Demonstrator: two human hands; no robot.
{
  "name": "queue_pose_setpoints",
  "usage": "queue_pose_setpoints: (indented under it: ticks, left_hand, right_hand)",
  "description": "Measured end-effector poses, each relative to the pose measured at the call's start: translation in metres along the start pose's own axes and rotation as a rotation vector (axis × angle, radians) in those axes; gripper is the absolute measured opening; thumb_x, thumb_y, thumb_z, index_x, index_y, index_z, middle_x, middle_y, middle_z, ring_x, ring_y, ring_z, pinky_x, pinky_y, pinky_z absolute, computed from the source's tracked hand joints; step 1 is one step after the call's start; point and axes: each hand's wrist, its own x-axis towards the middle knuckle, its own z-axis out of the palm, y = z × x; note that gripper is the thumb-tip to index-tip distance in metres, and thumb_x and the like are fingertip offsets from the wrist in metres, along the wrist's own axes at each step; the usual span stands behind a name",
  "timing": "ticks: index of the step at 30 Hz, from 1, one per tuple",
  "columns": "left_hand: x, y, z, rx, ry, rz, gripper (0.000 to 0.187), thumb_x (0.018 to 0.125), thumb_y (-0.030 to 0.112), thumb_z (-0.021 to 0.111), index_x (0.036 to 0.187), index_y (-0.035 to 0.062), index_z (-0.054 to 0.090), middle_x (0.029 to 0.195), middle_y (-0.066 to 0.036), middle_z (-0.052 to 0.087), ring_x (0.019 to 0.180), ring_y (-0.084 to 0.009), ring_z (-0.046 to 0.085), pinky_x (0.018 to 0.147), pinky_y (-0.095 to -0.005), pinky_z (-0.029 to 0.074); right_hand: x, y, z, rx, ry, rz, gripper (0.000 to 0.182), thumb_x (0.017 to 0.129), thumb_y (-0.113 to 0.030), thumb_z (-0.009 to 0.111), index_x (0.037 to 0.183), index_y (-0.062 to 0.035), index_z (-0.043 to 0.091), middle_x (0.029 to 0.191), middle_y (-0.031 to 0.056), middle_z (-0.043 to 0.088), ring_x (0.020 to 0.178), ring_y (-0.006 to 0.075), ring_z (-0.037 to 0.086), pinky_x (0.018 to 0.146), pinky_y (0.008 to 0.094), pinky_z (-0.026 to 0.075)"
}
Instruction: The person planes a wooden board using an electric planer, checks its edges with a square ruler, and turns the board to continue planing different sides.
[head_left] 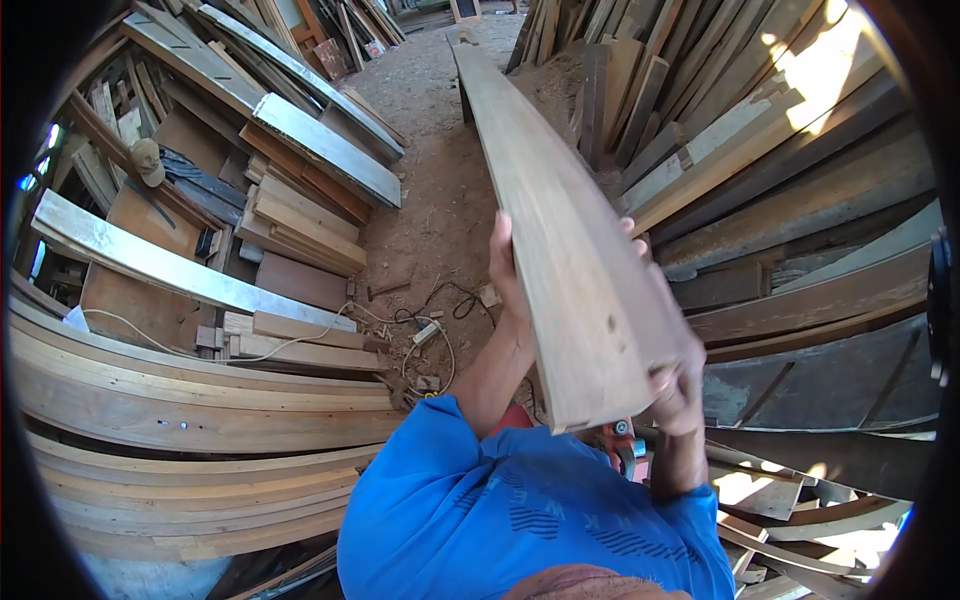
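A long, light-brown wooden plank (560, 260) runs from near my chest toward the far floor, its near end raised in front of my blue shirt. My left hand (504, 262) is closed on the plank's left edge, thumb along the side. Fingertips (630, 232) show at the opposite edge, seemingly from that hand reaching underneath. Nearer to me, my right hand (680, 385) grips the right edge close to the plank's end and is slightly blurred. Partly hidden beneath this end is a red and dark tool (620, 432).
Stacked boards (210, 415) line the left side, with a pale plank (180, 265) across them. More timber (800, 230) leans along the right. Cables and a power strip (426, 333) lie on the dirt floor (400, 130). A cap (147, 162) rests at upper left.
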Motion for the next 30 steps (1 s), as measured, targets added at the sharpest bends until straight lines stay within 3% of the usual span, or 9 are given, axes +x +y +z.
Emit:
queue_pose_setpoints:
  ticks: [2, 3, 8, 11, 15, 18, 21, 24, 30]
  left_hand:
    - [-0.022, -0.024, -0.001, -0.099, 0.041, -0.01, 0.1, 0.089, 0.077, 0.044, 0.152, -0.0003, 0.033, 0.142, -0.031, 0.048, 0.126, -0.0453, 0.054, 0.108, -0.0583, 0.044]
    - [-0.03, -0.033, 0.003, -0.108, 0.313, -0.031, 0.101, 0.084, 0.077, 0.046, 0.145, -0.0023, 0.039, 0.122, -0.022, 0.061, 0.102, -0.0366, 0.065, 0.093, -0.0488, 0.054]
    - [-0.083, -0.076, -0.128, 0.197, 0.394, -0.127, 0.077, 0.09, 0.062, 0.053, 0.137, 0.0006, 0.047, 0.111, -0.018, 0.065, 0.094, -0.0299, 0.067, 0.082, -0.0413, 0.056]
    - [-0.117, -0.1, -0.212, 0.254, 0.665, -0.312, 0.065, 0.09, 0.05, 0.061, 0.135, 0.0051, 0.049, 0.11, -0.013, 0.064, 0.088, -0.0238, 0.065, 0.079, -0.0381, 0.056]
    - [-0.137, -0.125, -0.265, 0.446, 0.857, -0.22, 0.062, 0.088, 0.032, 0.07, 0.139, 0.0084, 0.045, 0.113, -0.006, 0.06, 0.092, -0.0178, 0.061, 0.086, -0.0344, 0.052]
    - [-0.158, -0.136, -0.316, 0.505, 0.864, -0.163, 0.074, 0.086, 0.023, 0.073, 0.148, 0.0081, 0.035, 0.116, -0.005, 0.058, 0.102, -0.0156, 0.059, 0.093, -0.0324, 0.049]
    - [-0.176, -0.131, -0.346, 0.634, 0.842, -0.202, 0.105, 0.085, 0.024, 0.076, 0.161, 0.0034, 0.006, 0.122, -0.007, 0.057, 0.11, -0.0175, 0.057, 0.098, -0.032, 0.046]
    - [-0.187, -0.125, -0.378, 0.756, 0.795, -0.374, 0.114, 0.085, 0.028, 0.077, 0.16, -0.0003, -0.004, 0.133, -0.013, 0.054, 0.117, -0.0217, 0.056, 0.102, -0.0344, 0.044]
    - [-0.182, -0.151, -0.377, 1.689, 0.992, -0.414, 0.11, 0.077, 0.04, 0.084, 0.154, -0.0063, 0.021, 0.138, -0.029, 0.054, 0.128, -0.0372, 0.055, 0.105, -0.0418, 0.044]
  right_hand:
    - [-0.027, 0.019, -0.005, 0.151, -0.038, 0.109, 0.116, 0.084, -0.056, 0.072, 0.153, 0.0162, 0.015, 0.162, 0.0275, 0.022, 0.152, 0.0327, 0.02, 0.122, 0.0416, 0.013]
    - [-0.045, 0.033, -0.014, 0.172, -0.067, 0.189, 0.11, 0.085, -0.05, 0.073, 0.154, 0.0145, 0.016, 0.161, 0.0266, 0.027, 0.151, 0.0319, 0.025, 0.121, 0.0414, 0.017]
    - [-0.124, 0.103, -0.079, -0.299, -0.391, 0.67, 0.088, 0.09, -0.035, 0.071, 0.151, 0.0114, 0.028, 0.137, 0.0259, 0.057, 0.127, 0.0322, 0.056, 0.107, 0.0411, 0.041]
    - [-0.142, 0.13, -0.079, -0.475, -0.439, 0.86, 0.083, 0.089, -0.037, 0.07, 0.147, 0.0121, 0.035, 0.117, 0.0248, 0.068, 0.104, 0.0355, 0.069, 0.095, 0.0436, 0.051]
    - [-0.147, 0.178, -0.006, -0.633, -0.458, 0.898, 0.082, 0.084, -0.043, 0.073, 0.139, 0.0104, 0.043, 0.104, 0.0282, 0.07, 0.091, 0.0398, 0.072, 0.085, 0.0485, 0.056]
    - [-0.165, 0.236, 0.027, -0.916, -0.373, 1.106, 0.069, 0.081, -0.04, 0.075, 0.124, 0.0074, 0.051, 0.102, 0.031, 0.069, 0.098, 0.0457, 0.069, 0.086, 0.0527, 0.055]
    - [-0.191, 0.275, 0.036, -0.937, -0.331, 1.064, 0.059, 0.08, -0.037, 0.075, 0.116, 0.0038, 0.053, 0.099, 0.0297, 0.07, 0.095, 0.0446, 0.071, 0.084, 0.0519, 0.057]
    - [-0.211, 0.312, 0.043, -0.942, -0.287, 1.121, 0.057, 0.078, -0.034, 0.075, 0.116, 0.0031, 0.054, 0.097, 0.0282, 0.071, 0.094, 0.0428, 0.072, 0.082, 0.0516, 0.057]
    - [-0.242, 0.372, 0.052, -1.007, -0.249, 1.228, 0.05, 0.079, -0.029, 0.073, 0.11, 0.006, 0.055, 0.089, 0.0302, 0.07, 0.085, 0.0453, 0.071, 0.078, 0.0514, 0.058]
